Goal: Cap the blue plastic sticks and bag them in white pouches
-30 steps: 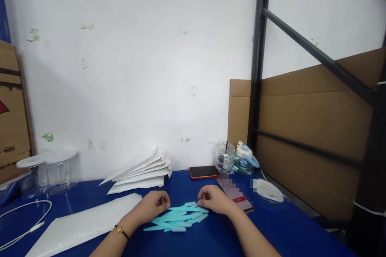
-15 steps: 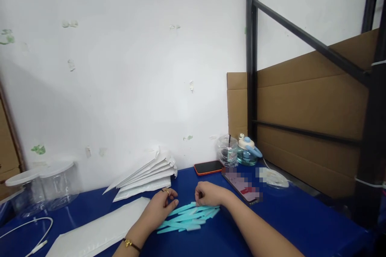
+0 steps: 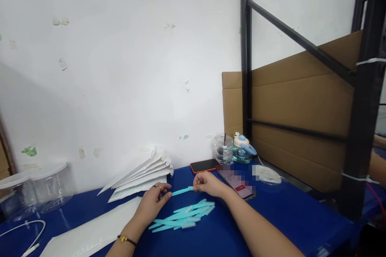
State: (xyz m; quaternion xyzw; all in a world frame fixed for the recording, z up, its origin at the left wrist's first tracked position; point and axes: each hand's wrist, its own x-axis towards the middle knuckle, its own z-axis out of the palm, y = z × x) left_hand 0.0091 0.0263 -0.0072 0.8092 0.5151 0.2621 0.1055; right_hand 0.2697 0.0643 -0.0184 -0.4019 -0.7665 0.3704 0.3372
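Observation:
Between my two hands a slim turquoise stick, which looks like an eyebrow razor (image 3: 182, 190), is held level above the blue table (image 3: 217, 233). My right hand (image 3: 208, 184) is closed, pinching its right end between thumb and fingers. At the other end, my left hand (image 3: 155, 202) has thumb and fingertips closed on the tip. A loose pile of similar turquoise razors (image 3: 183, 217) lies just below, the sticks crossing one another. Left of my left hand, a flat white padded envelope (image 3: 93, 229) rests on the table.
White envelopes (image 3: 138, 176) are stacked against the wall. Clear lidded tubs (image 3: 52, 188) and a white cable (image 3: 44, 231) are at left. An orange-edged phone (image 3: 203, 166), another phone (image 3: 238, 184), a plastic cup (image 3: 223, 150) and a bottle (image 3: 242, 150) stand right. Another person's arm (image 3: 378, 164) shows at the right edge.
One razor has come up out of the pile and is now stretched between both hands. My hands have risen slightly away from the pile. The view has turned a little to the right.

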